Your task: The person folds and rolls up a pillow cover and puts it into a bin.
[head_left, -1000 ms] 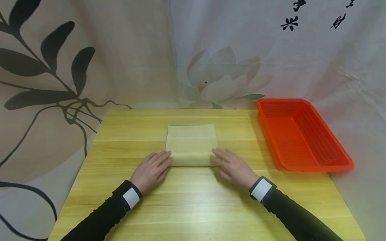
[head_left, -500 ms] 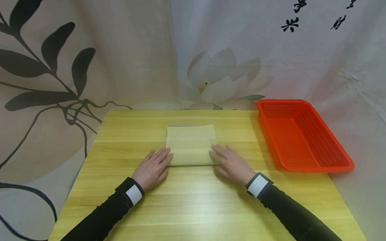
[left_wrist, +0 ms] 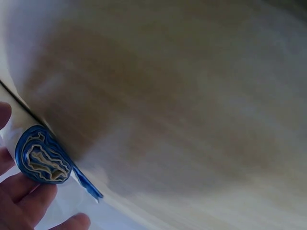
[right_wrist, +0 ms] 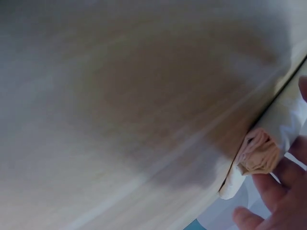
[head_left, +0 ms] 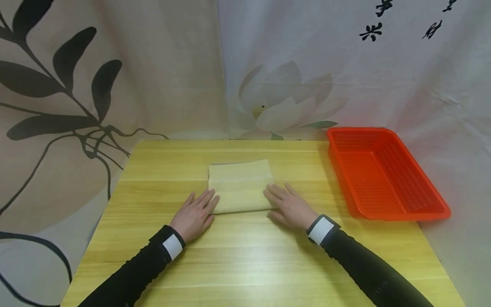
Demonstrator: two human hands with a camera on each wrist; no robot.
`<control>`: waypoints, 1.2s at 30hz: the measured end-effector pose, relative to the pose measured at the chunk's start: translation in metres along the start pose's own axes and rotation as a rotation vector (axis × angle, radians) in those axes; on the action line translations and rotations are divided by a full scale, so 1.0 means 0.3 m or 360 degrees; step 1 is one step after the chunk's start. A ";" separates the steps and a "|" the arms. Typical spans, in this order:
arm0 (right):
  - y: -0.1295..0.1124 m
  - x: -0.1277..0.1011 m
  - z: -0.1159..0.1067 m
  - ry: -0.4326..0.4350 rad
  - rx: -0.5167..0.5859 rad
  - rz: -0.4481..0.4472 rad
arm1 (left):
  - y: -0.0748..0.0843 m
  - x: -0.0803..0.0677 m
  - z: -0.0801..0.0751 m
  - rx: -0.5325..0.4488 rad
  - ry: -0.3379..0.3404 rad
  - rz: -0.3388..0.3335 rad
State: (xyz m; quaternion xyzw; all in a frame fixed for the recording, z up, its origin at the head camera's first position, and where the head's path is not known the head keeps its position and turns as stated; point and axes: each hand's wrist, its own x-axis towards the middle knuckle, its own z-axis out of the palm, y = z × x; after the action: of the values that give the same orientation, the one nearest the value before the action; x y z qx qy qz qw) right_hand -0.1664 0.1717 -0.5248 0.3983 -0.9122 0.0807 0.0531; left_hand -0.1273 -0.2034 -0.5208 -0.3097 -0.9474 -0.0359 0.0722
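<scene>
A pale yellow cloth [head_left: 241, 187] with a white zigzag seam lies on the table, its near part rolled up. The left wrist view shows the roll's end [left_wrist: 43, 155] as a spiral of blue and cream layers, with a blue flap beside it. At the other end, the right wrist view shows bunched peach layers [right_wrist: 259, 151]. My left hand [head_left: 194, 216] rests at the roll's left end, fingers extended and touching it. My right hand [head_left: 290, 207] lies at the right end, its fingertips on the cloth and fingers fairly straight.
A red plastic basket [head_left: 377, 175] stands at the table's right side. The wooden table [head_left: 245, 264] reaches back to a hanging curtain [head_left: 184, 76] printed with leaves and a lotus. A black cable [head_left: 38, 238] runs at the far left.
The cloth has turned slightly, its far edge now slanting and shifted a little left. My right hand has moved left with it, while the left hand has barely moved.
</scene>
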 end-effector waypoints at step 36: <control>0.003 0.014 0.020 -0.0220 -0.0022 0.0055 | -0.014 -0.015 0.015 -0.0093 -0.0026 0.0049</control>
State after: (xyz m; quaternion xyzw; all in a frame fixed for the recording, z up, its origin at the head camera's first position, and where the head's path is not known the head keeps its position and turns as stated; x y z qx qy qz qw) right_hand -0.1701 0.1682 -0.5302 0.3867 -0.9209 0.0477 -0.0087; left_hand -0.1267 -0.2090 -0.5260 -0.3266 -0.9416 -0.0598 0.0559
